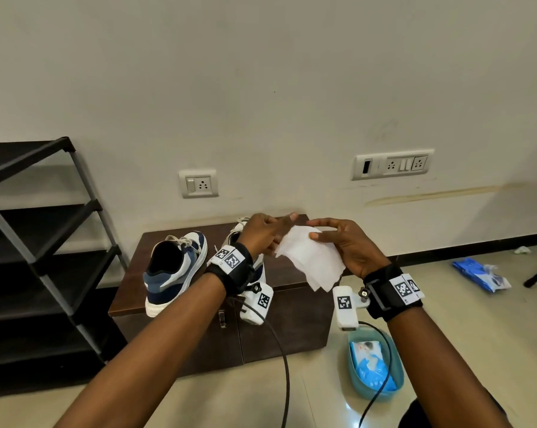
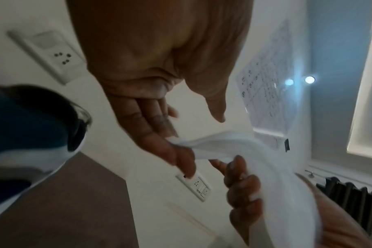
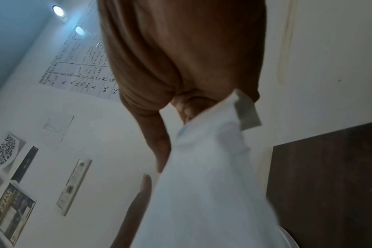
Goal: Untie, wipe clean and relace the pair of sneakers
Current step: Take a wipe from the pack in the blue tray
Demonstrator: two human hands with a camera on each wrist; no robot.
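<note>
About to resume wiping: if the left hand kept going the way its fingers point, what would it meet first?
The white wipe, then the right hand holding its other side. Depth past them is unclear.

The left hand [image 1: 265,234] and its wrist strap are covering most of the second sneaker [image 1: 262,267], leaving only white patches and some lace showing. The white wipe [image 1: 310,261] is hiding the right hand's [image 1: 350,248] palm, and in the right wrist view it is blocking nearly all of the fingers. The basin [image 1: 398,386] on the floor is lying partly behind a cable. The blue packet [image 1: 480,273] by the wall is looking too small to read. Both wrist views are showing motion blur.
</note>
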